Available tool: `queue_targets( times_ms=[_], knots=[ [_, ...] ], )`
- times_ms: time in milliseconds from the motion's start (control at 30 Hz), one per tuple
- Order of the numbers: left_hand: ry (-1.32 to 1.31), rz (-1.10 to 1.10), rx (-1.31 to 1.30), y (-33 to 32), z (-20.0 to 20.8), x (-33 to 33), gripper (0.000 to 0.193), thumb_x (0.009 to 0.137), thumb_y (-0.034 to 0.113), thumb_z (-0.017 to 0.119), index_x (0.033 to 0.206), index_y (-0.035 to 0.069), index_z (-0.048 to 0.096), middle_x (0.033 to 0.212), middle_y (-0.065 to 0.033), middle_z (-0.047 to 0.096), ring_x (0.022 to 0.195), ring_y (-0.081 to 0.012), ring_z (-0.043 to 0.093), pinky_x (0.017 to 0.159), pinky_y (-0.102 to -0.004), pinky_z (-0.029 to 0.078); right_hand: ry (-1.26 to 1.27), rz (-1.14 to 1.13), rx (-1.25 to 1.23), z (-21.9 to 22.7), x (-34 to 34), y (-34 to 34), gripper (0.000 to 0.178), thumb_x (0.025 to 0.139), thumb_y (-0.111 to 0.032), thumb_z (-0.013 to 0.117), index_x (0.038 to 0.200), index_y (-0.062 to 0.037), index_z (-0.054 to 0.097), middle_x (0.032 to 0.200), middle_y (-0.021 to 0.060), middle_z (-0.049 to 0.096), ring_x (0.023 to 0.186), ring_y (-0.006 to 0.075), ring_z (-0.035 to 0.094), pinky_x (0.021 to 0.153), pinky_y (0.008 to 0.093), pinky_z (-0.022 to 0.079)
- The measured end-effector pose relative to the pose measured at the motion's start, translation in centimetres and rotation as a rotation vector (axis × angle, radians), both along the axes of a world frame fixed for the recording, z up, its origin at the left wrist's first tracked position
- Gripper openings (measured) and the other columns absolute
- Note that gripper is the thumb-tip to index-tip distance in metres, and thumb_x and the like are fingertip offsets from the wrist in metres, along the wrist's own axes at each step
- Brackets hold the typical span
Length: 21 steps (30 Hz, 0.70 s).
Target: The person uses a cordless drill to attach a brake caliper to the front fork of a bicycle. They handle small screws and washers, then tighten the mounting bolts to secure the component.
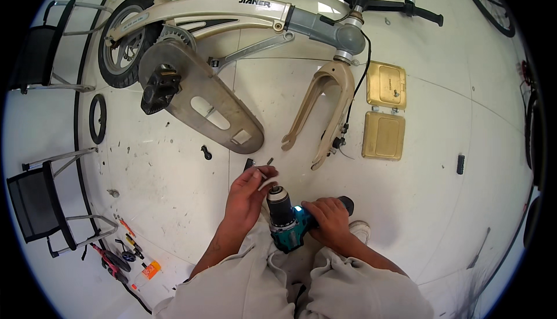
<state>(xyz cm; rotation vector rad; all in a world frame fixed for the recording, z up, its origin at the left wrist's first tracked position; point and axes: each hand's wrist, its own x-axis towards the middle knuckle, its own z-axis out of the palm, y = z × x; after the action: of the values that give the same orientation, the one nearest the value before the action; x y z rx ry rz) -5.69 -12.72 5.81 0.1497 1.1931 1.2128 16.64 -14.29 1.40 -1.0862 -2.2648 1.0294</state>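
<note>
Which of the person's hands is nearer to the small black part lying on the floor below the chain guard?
Left. The left hand is just right of and below the small black part; the right hand grips the drill, farther right.

Left hand (pixel 248 194) fingers pinched — right hand (pixel 331 220) clenched, forearms converging

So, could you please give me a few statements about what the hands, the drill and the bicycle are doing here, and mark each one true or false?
1. The right hand grips a teal and black cordless drill. True.
2. The left hand lies flat on the floor. False: it is raised at the drill's chuck, pinching a small metal bit.
3. The cream folding bicycle lies on its side on the white floor. True.
4. The bicycle's cream front fork carries a wheel. False: the fork is empty.
5. Two brass floor plates lie beside the fork. True.
</note>
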Motion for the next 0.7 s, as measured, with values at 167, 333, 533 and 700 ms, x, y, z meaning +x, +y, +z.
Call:
queue_targets(
  times_ms=[167, 333, 533, 700],
  knots=[
    [-0.090, -0.135, 0.016, -0.4, 1.1, 0.2, 0.020, 0.094, 0.023, 0.055, 0.099, 0.004, 0.056, 0.106, -0.0115, 0.059, 0.103, -0.0227, 0.055, 0.090, -0.0373, 0.044, 0.089, -0.061, 0.056, -0.4, -0.2, -0.6, 0.069, 0.046, -0.006, 0.070, 0.114, -0.0068, 0.058, 0.093, 0.0071, 0.061, 0.091, 0.0266, 0.059, 0.083, 0.0399, 0.046],
    [-0.184, -0.051, 0.044, -0.4, -0.1, 1.0, 0.018, 0.096, 0.025, 0.051, 0.100, 0.008, 0.053, 0.109, -0.0099, 0.057, 0.103, -0.0227, 0.054, 0.089, -0.0390, 0.045, 0.226, 0.078, -0.026, -0.6, -0.1, 0.7, 0.072, 0.046, -0.006, 0.069, 0.118, -0.0049, 0.056, 0.094, 0.0089, 0.061, 0.091, 0.0283, 0.060, 0.082, 0.0398, 0.047],
    [-0.416, 0.166, -0.031, 1.7, -0.2, 2.0, 0.020, 0.101, 0.027, 0.039, 0.098, 0.012, 0.052, 0.115, -0.0062, 0.056, 0.107, -0.0251, 0.051, 0.092, -0.0461, 0.045, 0.144, -0.019, -0.113, 0.9, -1.8, 1.3, 0.078, 0.056, -0.012, 0.071, 0.128, 0.0017, 0.046, 0.105, 0.0166, 0.062, 0.095, 0.0329, 0.061, 0.083, 0.0411, 0.048],
    [-0.404, 0.143, 0.025, 1.8, 1.1, 3.3, 0.021, 0.101, 0.029, 0.038, 0.098, 0.012, 0.051, 0.130, -0.0079, 0.047, 0.112, -0.0266, 0.049, 0.095, -0.0467, 0.044, 0.158, -0.124, -0.166, -1.9, -1.0, -0.2, 0.070, 0.068, -0.013, 0.067, 0.130, 0.0068, 0.042, 0.101, 0.0154, 0.065, 0.086, 0.0320, 0.065, 0.077, 0.0406, 0.051]
  ],
)
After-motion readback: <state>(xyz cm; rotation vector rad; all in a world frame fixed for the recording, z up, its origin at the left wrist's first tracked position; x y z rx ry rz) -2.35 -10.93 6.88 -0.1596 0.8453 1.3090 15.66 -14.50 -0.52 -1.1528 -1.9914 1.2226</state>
